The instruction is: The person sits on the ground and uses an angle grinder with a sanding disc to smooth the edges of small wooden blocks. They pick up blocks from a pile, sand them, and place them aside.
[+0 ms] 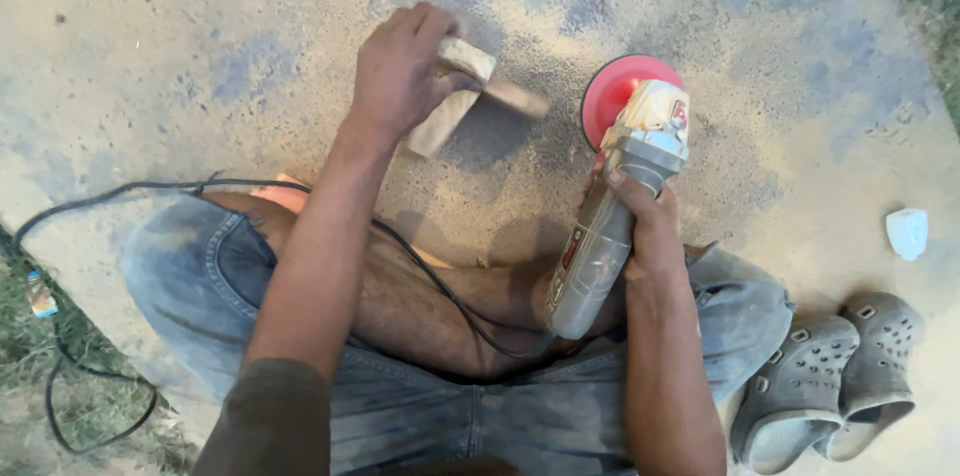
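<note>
— What have we got in the left hand point(400, 71)?

— A small pale wooden block point(462, 91), cut roughly into a T or cross shape. Our fingers are closed over its upper end, and we hold it against the dusty sheet point(200, 56) we sit on, just left of the sander's disc. One arm of it juts right toward that disc; the longer limb slopes down and to the left, so its long axis runs diagonally.

— And the right hand point(645, 226)?

— Wrapped tight round the grey barrel of the handheld power sander point(615, 221). Its body runs from our lap up and slightly right, with the round red pad point(615, 96) at the far end, facing down on the sheet, near the block but apart from it.

— What could go wrong, in our judgement?

— The block is small, so our fingers sit near the pad; a slip could bring skin to the disc. The black power cord point(440, 286) crosses our bare leg and could snag. Loose sawdust point(560, 16) lies everywhere and could fly up.

— Anything else around?

— A pair of grey perforated clogs point(830, 386) at our right, and a small white object point(907, 233) beyond them.
</note>
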`<state>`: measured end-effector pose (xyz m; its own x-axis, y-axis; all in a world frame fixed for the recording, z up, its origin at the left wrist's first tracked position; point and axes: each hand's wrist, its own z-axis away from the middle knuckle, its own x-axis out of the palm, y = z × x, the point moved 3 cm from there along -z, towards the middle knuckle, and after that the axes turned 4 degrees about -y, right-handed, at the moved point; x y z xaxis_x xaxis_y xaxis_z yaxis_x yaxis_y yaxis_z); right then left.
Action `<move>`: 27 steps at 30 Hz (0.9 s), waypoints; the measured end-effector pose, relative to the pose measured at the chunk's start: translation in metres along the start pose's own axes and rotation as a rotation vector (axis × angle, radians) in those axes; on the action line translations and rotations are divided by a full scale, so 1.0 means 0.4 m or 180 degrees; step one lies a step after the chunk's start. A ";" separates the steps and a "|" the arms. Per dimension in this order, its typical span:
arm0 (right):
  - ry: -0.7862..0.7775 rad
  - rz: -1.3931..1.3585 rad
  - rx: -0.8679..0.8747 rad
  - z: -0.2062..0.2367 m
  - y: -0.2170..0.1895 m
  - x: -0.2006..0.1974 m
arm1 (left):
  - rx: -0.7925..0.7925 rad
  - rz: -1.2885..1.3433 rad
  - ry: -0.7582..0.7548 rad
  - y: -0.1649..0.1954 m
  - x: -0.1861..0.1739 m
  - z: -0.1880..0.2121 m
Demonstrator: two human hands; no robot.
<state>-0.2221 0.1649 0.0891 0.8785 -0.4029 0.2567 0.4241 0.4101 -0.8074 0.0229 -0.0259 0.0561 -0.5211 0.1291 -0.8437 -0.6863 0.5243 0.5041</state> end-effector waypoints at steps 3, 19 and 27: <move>-0.0002 -0.0004 0.0078 -0.004 0.003 0.022 | -0.0833 0.0598 -0.0227 -0.037 0.024 0.013; -0.0235 0.0949 0.0287 -0.137 0.016 0.168 | -0.0429 0.0947 0.0379 -0.085 0.053 0.041; -0.0373 0.0887 0.0295 -0.155 0.044 0.179 | -0.0229 0.0826 0.0346 -0.092 0.081 0.041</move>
<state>-0.1651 0.0924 0.0602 0.9808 -0.1696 0.0961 0.1768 0.5665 -0.8049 0.0397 -0.0272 0.0073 -0.7327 0.1582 -0.6620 -0.5551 0.4240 0.7156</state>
